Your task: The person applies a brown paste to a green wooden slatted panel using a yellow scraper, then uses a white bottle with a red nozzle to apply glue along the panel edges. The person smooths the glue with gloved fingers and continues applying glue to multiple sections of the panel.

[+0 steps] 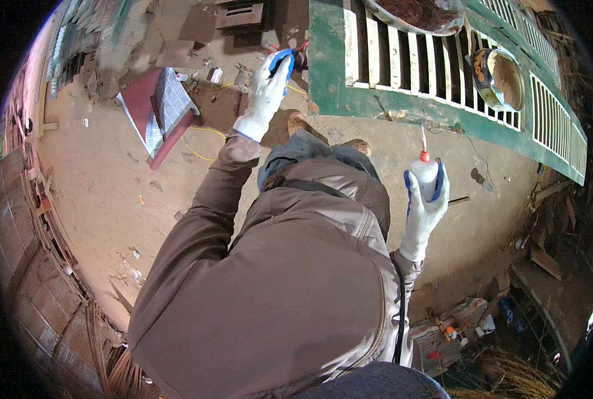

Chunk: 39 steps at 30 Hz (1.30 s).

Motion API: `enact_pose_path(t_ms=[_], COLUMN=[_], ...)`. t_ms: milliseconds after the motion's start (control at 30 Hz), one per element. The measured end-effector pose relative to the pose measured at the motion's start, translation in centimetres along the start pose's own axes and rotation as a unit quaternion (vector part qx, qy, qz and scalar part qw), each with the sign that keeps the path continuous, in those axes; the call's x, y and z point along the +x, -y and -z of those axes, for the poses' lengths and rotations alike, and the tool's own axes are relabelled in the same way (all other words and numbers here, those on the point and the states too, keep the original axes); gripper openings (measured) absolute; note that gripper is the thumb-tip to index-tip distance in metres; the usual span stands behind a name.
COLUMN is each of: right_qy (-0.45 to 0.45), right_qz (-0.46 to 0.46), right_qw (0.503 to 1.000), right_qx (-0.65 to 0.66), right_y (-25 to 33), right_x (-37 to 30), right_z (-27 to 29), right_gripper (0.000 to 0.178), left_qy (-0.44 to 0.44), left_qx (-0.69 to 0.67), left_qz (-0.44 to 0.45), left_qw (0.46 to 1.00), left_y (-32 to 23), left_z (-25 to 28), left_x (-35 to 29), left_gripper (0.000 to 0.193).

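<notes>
My right hand (427, 211), in a white glove with blue palm side, is wrapped around a whitish squeeze bottle (424, 174). The bottle stands upright, its red collar and thin pointed nozzle facing up. My left hand (264, 94), gloved the same way, is raised at the left end of a green wooden frame (330, 73) with white slats. Its fingers are curled together; what they hold, if anything, is hidden. A dark and red item (301, 56) shows just past those fingers, and I cannot tell whether they touch it.
On the slatted frame sit a round basin (419, 14) of brown material and a worn round container (499, 80). Left of me on the dirt floor stands a reddish board piece (140, 110) with printed paper. A yellow cord (207, 130) runs nearby. Clutter (453, 329) lies behind right.
</notes>
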State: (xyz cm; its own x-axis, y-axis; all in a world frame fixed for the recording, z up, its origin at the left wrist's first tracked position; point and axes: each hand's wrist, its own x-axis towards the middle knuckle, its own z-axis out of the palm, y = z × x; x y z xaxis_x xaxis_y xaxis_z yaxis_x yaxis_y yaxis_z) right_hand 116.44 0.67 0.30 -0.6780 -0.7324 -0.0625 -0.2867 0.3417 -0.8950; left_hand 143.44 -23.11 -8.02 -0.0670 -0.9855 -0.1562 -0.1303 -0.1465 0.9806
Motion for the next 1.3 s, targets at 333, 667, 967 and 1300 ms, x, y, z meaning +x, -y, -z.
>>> enact_pose_path(t_ms=[333,667,967,1300], right_qy=[-0.072,-0.074,-0.106,-0.184], right_qz=[-0.100,-0.109,-0.109,-0.134], right_qw=[0.987,0.989,0.986,0.969], right_qx=[0.105,0.064,0.072,0.093], right_y=[0.3,1.2,2.6,-0.5], right_x=[-0.9,-2.6,-3.9,-5.8], right_z=[-0.5,-2.5,-2.9,0.4], right_gripper=[0.064,0.064,0.066,0.069], left_qy=[-0.084,-0.019,0.020,0.148], left_qx=[0.221,0.243,0.115,0.179], left_qz=[-0.134,-0.122,-0.239,-0.131], left_qw=[0.962,0.962,0.964,0.964], left_y=[7.8,1.7,-4.8,-11.2], left_z=[4.1,4.2,-1.3,-11.2], left_x=[-0.4,0.9,6.6,18.9], left_gripper=[0.032,0.033,0.041,0.052])
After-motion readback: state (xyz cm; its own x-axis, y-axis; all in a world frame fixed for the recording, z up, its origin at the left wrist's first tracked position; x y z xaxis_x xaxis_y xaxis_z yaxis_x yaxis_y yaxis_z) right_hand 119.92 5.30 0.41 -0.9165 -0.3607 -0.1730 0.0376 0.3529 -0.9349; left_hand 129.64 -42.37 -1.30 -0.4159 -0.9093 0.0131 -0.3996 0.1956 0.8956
